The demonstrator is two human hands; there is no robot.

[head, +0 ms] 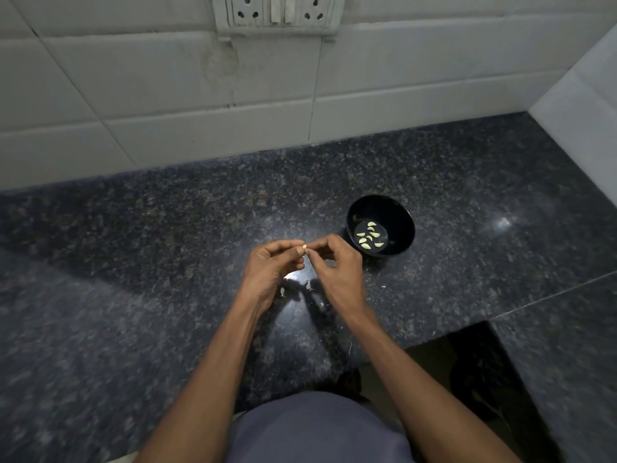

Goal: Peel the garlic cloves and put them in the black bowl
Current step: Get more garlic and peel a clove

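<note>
While the black bowl (380,225) holds peeled cloves (368,235), the left hand (272,265) and right hand (334,265) both pinch one garlic clove (304,247).

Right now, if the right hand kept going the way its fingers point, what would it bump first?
Probably the left hand, since the right hand points left at the small pale garlic clove pinched between them.

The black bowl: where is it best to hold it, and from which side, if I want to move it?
Probably the rim of the black bowl, on its left side, from above. The bowl stands upright with its mouth open, and that side is nearest the right hand. Keep fingers off the cloves lying at the bottom.
</note>
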